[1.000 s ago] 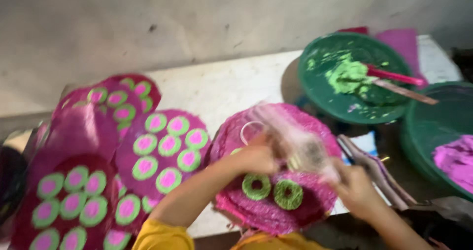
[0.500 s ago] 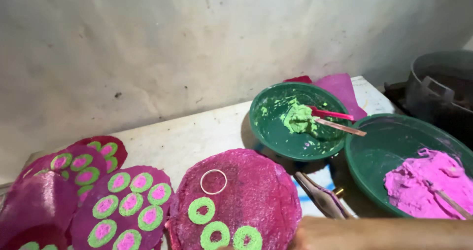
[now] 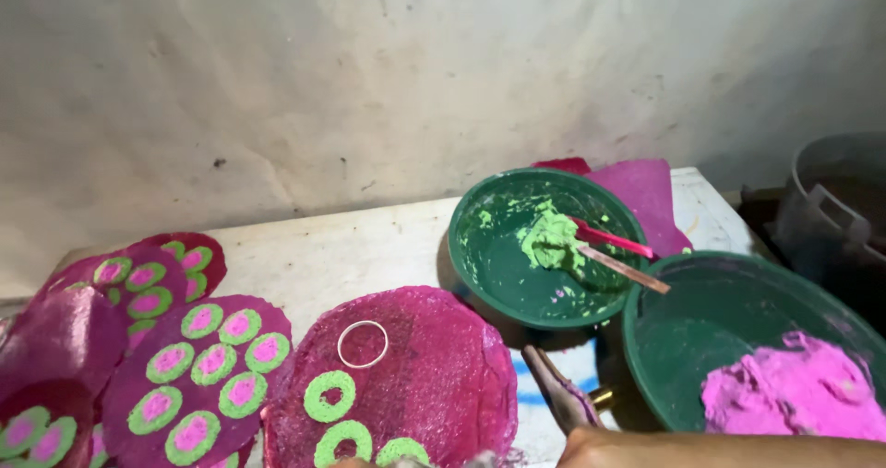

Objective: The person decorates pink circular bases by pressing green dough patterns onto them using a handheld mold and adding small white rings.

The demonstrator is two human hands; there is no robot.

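Hands are almost out of sight at the bottom edge, so I cannot tell their grip, near the pink disc point(image 3: 434, 376) with green rings point(image 3: 329, 396) and a loose ring mould point(image 3: 363, 343).

1 bare forearm point(image 3: 720, 450) lying across bottom edge, hands out of view

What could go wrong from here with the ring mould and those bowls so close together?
The ring mould lies loose on the pink disc, so a nudge could slide it into the fresh green rings. The sticks lean over the green paste bowl rim and could drip or tip out. The forearm at the bottom edge passes close to the pink paste bowl.
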